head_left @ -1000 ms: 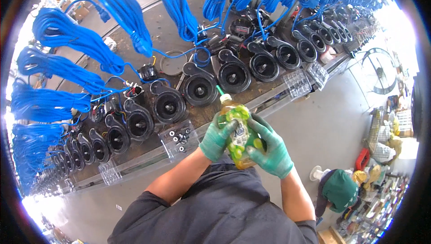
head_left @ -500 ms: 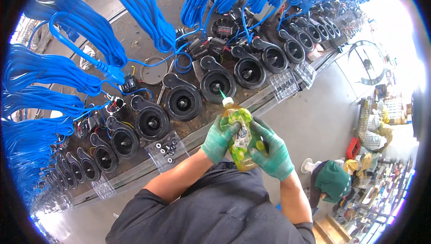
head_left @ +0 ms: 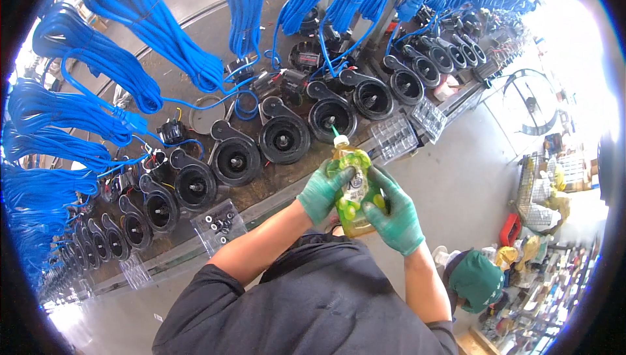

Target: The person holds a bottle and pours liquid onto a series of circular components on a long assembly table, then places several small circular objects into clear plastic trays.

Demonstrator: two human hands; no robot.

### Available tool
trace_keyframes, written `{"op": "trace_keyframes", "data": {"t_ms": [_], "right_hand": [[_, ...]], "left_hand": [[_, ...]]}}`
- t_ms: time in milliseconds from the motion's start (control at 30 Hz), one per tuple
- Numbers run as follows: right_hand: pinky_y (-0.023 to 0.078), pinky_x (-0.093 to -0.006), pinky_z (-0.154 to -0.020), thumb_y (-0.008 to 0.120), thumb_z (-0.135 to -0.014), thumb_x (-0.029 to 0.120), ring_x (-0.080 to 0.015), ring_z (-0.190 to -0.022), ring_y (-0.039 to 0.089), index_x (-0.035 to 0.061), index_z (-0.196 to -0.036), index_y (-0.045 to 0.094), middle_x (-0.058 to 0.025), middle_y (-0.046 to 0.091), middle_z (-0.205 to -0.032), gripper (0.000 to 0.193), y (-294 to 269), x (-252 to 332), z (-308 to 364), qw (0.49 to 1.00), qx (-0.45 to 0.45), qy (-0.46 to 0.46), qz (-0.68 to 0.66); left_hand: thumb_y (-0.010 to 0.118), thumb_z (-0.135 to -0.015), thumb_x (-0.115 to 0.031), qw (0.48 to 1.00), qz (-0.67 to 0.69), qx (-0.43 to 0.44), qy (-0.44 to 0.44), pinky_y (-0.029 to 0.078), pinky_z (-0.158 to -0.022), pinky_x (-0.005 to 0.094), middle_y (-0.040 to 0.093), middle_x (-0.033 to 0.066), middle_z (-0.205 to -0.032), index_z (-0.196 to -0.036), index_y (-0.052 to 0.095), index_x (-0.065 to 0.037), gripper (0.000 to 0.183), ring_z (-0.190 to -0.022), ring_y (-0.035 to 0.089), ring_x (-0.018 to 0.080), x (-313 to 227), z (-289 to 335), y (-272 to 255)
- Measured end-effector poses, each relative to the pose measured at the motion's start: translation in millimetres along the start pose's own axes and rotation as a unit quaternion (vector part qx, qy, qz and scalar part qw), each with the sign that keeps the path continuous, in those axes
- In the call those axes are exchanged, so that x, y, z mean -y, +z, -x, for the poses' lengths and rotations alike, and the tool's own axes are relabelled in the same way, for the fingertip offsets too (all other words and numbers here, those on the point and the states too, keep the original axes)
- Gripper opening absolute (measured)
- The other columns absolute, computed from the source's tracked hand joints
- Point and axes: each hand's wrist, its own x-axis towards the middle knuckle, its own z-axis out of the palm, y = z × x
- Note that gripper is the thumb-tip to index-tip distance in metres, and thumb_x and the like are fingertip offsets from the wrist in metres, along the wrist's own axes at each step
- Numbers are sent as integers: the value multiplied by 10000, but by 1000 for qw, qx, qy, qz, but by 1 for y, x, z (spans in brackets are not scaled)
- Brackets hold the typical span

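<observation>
Both my hands, in green gloves, hold a clear plastic drink bottle (head_left: 353,208) with a green patterned label and yellowish liquid inside. My left hand (head_left: 321,193) wraps its left side, thumb across the label. My right hand (head_left: 395,216) grips it from the right, fingers and thumb bent around it. From the white cap (head_left: 341,140) a thin green nozzle (head_left: 336,130) points up to the metal shaft in the middle of a round black housing (head_left: 315,124). Whether the nozzle tip touches the shaft, I cannot tell.
Similar black housings (head_left: 285,141) line the bench edge on both sides. Blue cable bundles (head_left: 153,35) hang and lie behind them, wired to small motors. Clear trays (head_left: 220,226) with small parts sit at the front edge. A person in a green cap (head_left: 477,280) is at lower right.
The bottle and both hands have moved one housing to the right along the row. The nozzle now points at that housing's shaft; the grip on the bottle stays the same.
</observation>
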Motion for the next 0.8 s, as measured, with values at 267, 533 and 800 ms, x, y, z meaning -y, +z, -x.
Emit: {"op": "trace_keyframes", "data": {"t_ms": [267,533,800], "right_hand": [[398,-360,-1161,719,-870,34,-248,-1395,521,1,-1523,499,-177,522,-1549,690,-44,-14,-16,998,61,-8,-8],[416,-357,-1147,705,-875,29,-241,-1383,534,-1,-1525,496,-180,534,-1530,684,-119,-45,-20,997,37,-57,-28],[459,-373,-1117,701,-869,69,-308,-1333,587,-5,-1486,535,-232,552,-1492,643,-159,-67,-64,996,55,-61,-31]], "left_hand": [[732,-996,-250,998,-30,-2,46,583,-958,336,689,58,-1228,-1392,551,-49,479,-1087,696,166,22,-14,12],[765,-971,-269,996,-80,-15,43,587,-965,363,682,56,-1248,-1403,546,-67,525,-1125,687,177,48,-67,71],[721,-999,-244,999,-10,-36,30,609,-943,397,696,53,-1218,-1382,570,-118,431,-1079,704,211,66,-116,81]]}}
